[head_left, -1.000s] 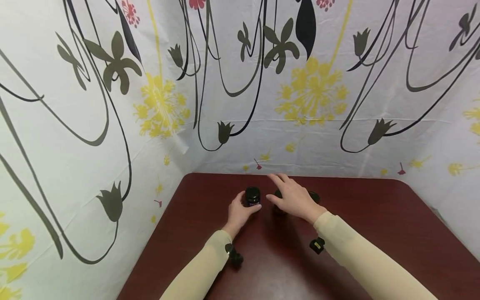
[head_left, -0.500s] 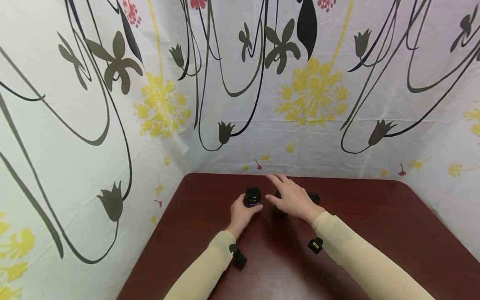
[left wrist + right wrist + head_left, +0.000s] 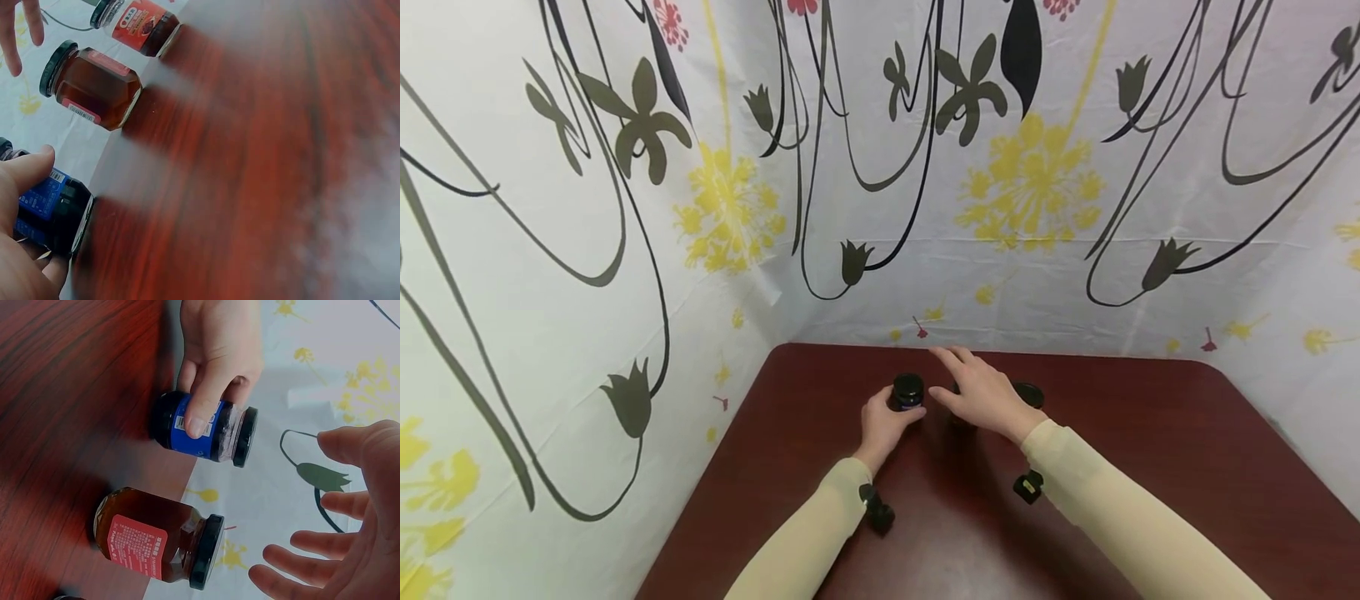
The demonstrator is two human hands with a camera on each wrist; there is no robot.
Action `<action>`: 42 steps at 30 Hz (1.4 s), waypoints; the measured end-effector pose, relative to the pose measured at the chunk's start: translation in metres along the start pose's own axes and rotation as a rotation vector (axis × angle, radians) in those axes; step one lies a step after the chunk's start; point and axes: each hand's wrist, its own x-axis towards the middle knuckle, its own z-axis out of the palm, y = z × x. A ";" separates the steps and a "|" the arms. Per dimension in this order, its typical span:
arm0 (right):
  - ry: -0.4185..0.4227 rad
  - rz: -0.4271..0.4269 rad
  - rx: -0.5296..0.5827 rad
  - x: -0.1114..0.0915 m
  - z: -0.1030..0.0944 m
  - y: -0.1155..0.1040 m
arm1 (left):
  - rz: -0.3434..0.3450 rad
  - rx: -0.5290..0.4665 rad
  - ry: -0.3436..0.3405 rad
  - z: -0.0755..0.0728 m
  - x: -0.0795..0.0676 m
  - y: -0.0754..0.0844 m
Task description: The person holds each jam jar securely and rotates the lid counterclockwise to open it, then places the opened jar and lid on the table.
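Note:
My left hand (image 3: 883, 423) grips a small dark glass jar (image 3: 215, 450) with a blue label and black lid, thumb across the label. The jar stands upright on the table. My right hand (image 3: 985, 396) is held in the air with fingers spread and relaxed, holding nothing, close to the lids. Beside the blue-labelled jar stands an amber-brown jar (image 3: 97, 87) with a red label and dark lid; in the head view my right hand mostly covers it. A third jar (image 3: 140, 26), with a red-orange label and dark contents, stands beyond it, its lid (image 3: 1028, 395) showing past my right hand.
The jars stand toward the back of a dark red wooden table (image 3: 1120, 467) with rounded far corners. White cloth walls (image 3: 880, 217) with flower prints enclose the back and sides. A small black camera (image 3: 880, 515) is strapped to the left wrist, another camera (image 3: 1028, 486) to the right.
The right hand has drifted slightly left, and the left forearm has shifted a little right. The left hand keeps its grip on the blue-labelled jar. The head view has turned slightly.

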 end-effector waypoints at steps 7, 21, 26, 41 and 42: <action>-0.010 0.018 0.008 0.002 -0.003 0.000 | 0.051 0.013 -0.005 -0.008 0.000 0.006; -0.012 0.017 0.028 0.001 -0.004 0.003 | 0.076 0.010 -0.041 -0.018 -0.009 0.014; -0.022 0.031 0.033 0.000 -0.001 0.003 | 0.096 0.028 -0.040 -0.022 -0.016 0.019; -0.011 0.049 0.065 -0.003 0.005 -0.001 | 0.156 0.081 0.079 -0.028 -0.021 0.033; -0.007 0.054 0.066 -0.003 0.005 -0.002 | 0.154 0.082 0.089 -0.028 -0.021 0.034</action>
